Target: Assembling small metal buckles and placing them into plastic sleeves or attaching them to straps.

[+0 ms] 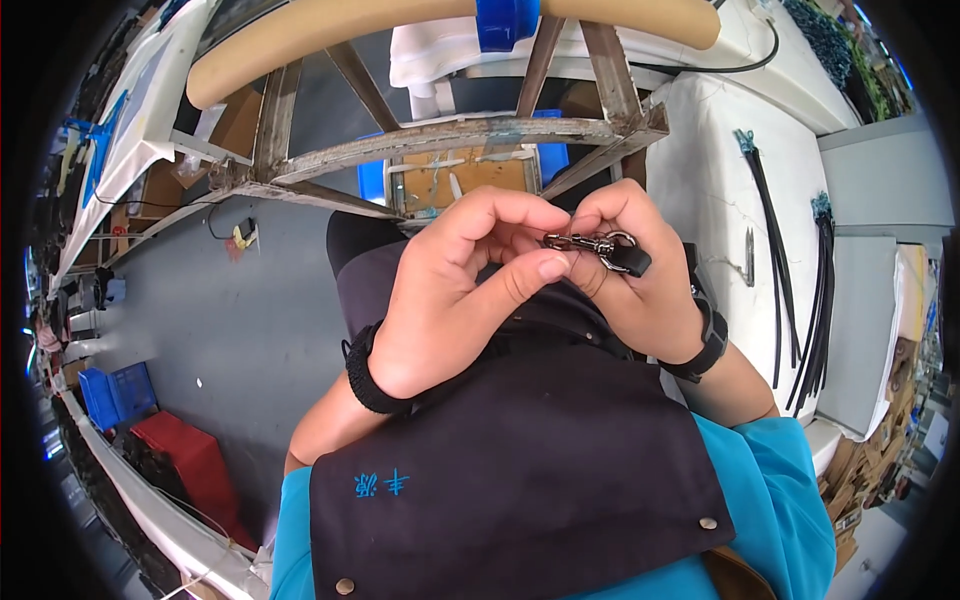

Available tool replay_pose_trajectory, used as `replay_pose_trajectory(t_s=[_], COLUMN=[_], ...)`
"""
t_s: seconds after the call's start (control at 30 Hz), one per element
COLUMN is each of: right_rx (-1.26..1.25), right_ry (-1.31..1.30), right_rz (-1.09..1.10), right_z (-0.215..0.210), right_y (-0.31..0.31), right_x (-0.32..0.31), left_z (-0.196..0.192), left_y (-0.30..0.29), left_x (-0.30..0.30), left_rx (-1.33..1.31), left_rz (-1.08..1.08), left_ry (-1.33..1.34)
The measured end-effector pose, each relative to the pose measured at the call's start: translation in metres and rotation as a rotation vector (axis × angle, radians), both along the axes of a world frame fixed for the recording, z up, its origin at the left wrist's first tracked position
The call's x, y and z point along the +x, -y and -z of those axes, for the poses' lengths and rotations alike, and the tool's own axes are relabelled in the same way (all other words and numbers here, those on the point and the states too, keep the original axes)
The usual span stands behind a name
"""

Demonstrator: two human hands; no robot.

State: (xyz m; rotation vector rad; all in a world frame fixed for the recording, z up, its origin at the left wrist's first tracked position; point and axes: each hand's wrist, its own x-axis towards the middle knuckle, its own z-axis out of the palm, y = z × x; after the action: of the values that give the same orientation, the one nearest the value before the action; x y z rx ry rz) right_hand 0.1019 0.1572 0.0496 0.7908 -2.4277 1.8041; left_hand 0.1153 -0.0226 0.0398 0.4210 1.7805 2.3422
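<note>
Above my lap, both hands meet at a small silver swivel snap hook. A short black strap loop runs through the ring at its right end. My left hand is closed, with thumb and fingertips pinching the hook's left end. Curled round the ring end is my right hand, its thumb below the metal and its fingers partly hidden behind it. A dark apron covers my front.
A worn metal frame stands ahead, topped by a tan padded bar with blue tape. On the white surface at right lie long black straps. Blue bins and a red box sit at far left.
</note>
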Motion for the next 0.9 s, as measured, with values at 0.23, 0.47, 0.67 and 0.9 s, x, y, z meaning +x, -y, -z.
replay_pose_trajectory(t_s=[0.23, 0.47, 0.67, 0.9], right_rx=[0.231, 0.654, 0.326, -0.028], right_ry=[0.168, 0.528, 0.161, 0.163], right_rz=[-0.078, -0.256, -0.125, -0.283], right_z=[-0.004, 0.002, -0.004, 0.023], right_y=[-0.004, -0.076, -0.049, 0.011], right_x=[0.007, 0.028, 0.018, 0.009], left_z=[-0.002, -0.014, -0.01, -0.014], left_y=[0.014, 0.046, 0.039, 0.035], left_x=[0.007, 0.01, 0.009, 0.015], left_rx=[0.014, -0.322, -0.227, -0.086], left_rz=[-0.037, -0.204, -0.126, -0.125], left_ry=[0.099, -0.129, -0.054, 0.041])
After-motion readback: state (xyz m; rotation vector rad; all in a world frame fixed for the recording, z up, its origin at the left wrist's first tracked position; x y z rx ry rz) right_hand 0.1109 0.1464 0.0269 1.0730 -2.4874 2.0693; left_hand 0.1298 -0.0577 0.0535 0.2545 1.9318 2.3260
